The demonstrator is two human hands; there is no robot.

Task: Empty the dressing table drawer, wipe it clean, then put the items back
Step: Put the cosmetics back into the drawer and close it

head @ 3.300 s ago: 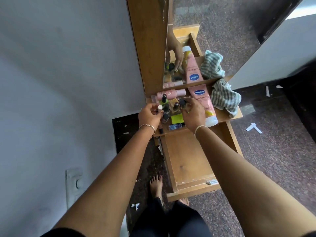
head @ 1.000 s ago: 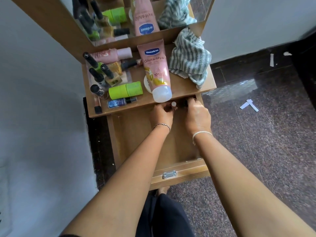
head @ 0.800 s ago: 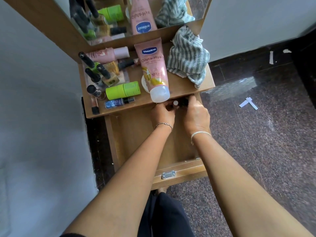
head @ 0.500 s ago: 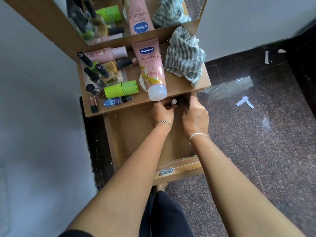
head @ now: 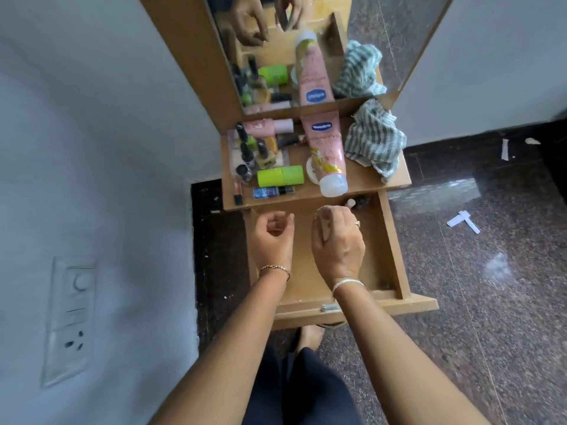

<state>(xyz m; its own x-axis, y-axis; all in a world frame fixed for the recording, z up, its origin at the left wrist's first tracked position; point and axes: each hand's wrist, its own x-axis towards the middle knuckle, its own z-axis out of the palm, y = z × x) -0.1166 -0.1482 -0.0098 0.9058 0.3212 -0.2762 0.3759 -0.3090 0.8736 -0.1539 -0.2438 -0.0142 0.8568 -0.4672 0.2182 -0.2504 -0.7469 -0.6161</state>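
The wooden drawer [head: 391, 246] is pulled out under the dressing table top [head: 362, 179]. Two small bottles [head: 356, 202], one white-capped and one dark, stand in its back right corner; the rest of its floor is bare. My left hand [head: 273, 237] hovers over the drawer's left side with loosely curled fingers, holding nothing. My right hand [head: 337, 237] hangs just in front of the two bottles, fingers loosely bent, not touching them. On the top lie a pink Vaseline tube [head: 326, 148], a green container [head: 280, 176], nail polish bottles [head: 248, 148], a small blue bottle [head: 270, 191] and a striped cloth [head: 372, 139].
A mirror [head: 306, 41] behind the top reflects the items and both hands. A grey wall with a switch panel [head: 69, 317] is close on the left. Dark granite floor with paper scraps [head: 463, 220] lies to the right. My foot shows under the drawer front.
Both hands have let go of the small bottles at the drawer's back right corner and drawn back toward me. The bottles stay standing in the drawer.
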